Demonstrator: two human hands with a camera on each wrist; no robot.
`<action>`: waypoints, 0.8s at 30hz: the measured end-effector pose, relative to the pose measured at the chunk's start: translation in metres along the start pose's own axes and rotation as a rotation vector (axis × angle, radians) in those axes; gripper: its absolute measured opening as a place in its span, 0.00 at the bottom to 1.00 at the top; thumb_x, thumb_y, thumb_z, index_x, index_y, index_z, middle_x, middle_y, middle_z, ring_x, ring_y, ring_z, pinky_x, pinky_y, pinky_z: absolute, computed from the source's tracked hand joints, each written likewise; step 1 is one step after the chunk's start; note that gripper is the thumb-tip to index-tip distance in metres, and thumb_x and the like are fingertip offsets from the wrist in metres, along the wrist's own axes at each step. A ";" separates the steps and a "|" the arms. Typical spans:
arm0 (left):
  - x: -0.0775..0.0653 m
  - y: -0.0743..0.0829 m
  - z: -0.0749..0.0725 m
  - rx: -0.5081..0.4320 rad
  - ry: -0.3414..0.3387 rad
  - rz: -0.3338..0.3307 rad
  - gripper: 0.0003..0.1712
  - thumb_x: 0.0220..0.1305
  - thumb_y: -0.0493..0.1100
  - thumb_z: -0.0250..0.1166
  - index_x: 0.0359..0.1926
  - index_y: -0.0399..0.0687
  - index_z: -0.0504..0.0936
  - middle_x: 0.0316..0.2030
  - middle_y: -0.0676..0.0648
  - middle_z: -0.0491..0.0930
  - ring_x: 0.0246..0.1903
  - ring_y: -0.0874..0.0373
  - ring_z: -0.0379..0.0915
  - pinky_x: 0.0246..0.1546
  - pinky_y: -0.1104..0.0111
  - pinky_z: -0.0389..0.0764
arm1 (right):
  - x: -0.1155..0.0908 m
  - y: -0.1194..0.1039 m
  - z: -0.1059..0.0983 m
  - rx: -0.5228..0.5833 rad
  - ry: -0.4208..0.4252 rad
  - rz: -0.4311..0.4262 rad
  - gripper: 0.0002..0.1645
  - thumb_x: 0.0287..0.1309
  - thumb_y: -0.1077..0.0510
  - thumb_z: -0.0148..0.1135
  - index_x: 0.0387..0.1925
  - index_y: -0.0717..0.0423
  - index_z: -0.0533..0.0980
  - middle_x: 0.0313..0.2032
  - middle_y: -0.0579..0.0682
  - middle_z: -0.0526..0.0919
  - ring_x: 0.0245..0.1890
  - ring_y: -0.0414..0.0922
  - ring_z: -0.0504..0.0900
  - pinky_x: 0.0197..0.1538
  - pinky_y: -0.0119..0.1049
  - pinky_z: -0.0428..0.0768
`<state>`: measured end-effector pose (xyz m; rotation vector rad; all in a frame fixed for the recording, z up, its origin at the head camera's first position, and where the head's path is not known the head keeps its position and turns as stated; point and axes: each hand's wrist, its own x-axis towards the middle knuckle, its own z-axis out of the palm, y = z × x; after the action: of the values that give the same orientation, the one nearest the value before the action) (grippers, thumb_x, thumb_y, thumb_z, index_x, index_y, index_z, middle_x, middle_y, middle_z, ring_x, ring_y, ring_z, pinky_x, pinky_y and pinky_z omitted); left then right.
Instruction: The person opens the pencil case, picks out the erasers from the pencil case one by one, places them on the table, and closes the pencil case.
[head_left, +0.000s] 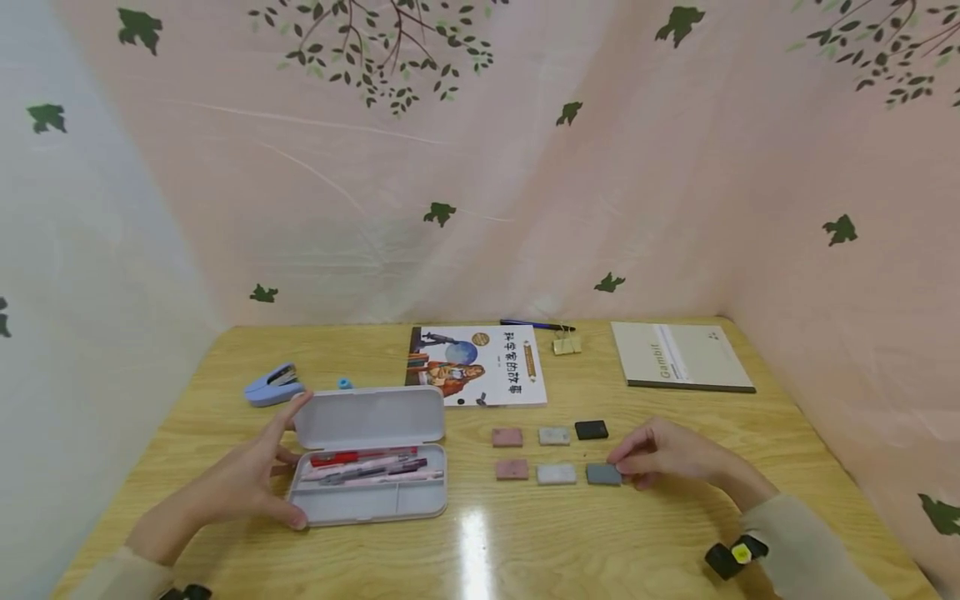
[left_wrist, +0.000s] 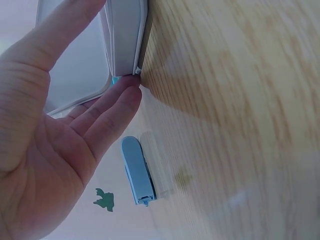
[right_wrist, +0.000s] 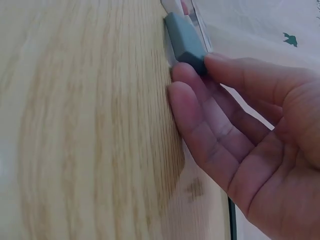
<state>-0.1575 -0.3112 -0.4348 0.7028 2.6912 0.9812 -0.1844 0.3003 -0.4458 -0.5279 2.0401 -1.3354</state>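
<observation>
My right hand (head_left: 660,454) pinches the right end of a grey-green eraser (head_left: 603,474) between thumb and fingertips, low over the table. In the right wrist view this eraser (right_wrist: 184,40) juts out past the fingertips. Beside it are a black eraser (head_left: 591,430), two whitish erasers (head_left: 556,474) and two pink erasers (head_left: 512,469), set in two rows. My left hand (head_left: 243,483) holds the left end of an open pencil case (head_left: 341,508), thumb at the front corner, other fingers at the hinge side and lid (head_left: 371,419). Several pens (head_left: 360,468) lie in its rear compartment.
Behind the case are a blue stapler (head_left: 272,387) and a small blue object (head_left: 344,383). A picture-covered book (head_left: 495,367), a dark blue pen (head_left: 536,325) and a gold binder clip (head_left: 567,344) lie at the back. A notebook (head_left: 682,358) lies back right, before the curtain (head_left: 480,167).
</observation>
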 end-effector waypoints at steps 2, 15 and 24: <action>-0.001 0.001 0.000 0.002 0.002 -0.004 0.86 0.34 0.60 0.86 0.81 0.65 0.31 0.66 0.21 0.61 0.46 0.45 0.83 0.45 0.46 0.82 | 0.001 -0.001 0.000 0.008 0.019 0.000 0.14 0.69 0.62 0.63 0.48 0.70 0.83 0.37 0.62 0.86 0.33 0.44 0.85 0.37 0.38 0.86; 0.003 0.000 0.003 -0.026 -0.002 -0.004 0.85 0.35 0.58 0.87 0.81 0.67 0.31 0.65 0.23 0.61 0.46 0.44 0.82 0.45 0.43 0.82 | -0.001 0.000 0.000 -0.027 0.079 -0.050 0.16 0.69 0.61 0.63 0.52 0.70 0.81 0.37 0.59 0.84 0.33 0.44 0.84 0.34 0.39 0.86; -0.001 0.002 0.001 -0.044 -0.022 -0.020 0.85 0.37 0.56 0.87 0.81 0.68 0.30 0.67 0.22 0.57 0.48 0.41 0.81 0.46 0.43 0.82 | 0.008 -0.030 0.014 -0.201 0.144 -0.049 0.20 0.72 0.55 0.60 0.57 0.64 0.80 0.35 0.57 0.82 0.29 0.46 0.79 0.30 0.35 0.81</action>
<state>-0.1558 -0.3102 -0.4344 0.6728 2.6440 1.0187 -0.1805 0.2735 -0.4243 -0.5878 2.3089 -1.2340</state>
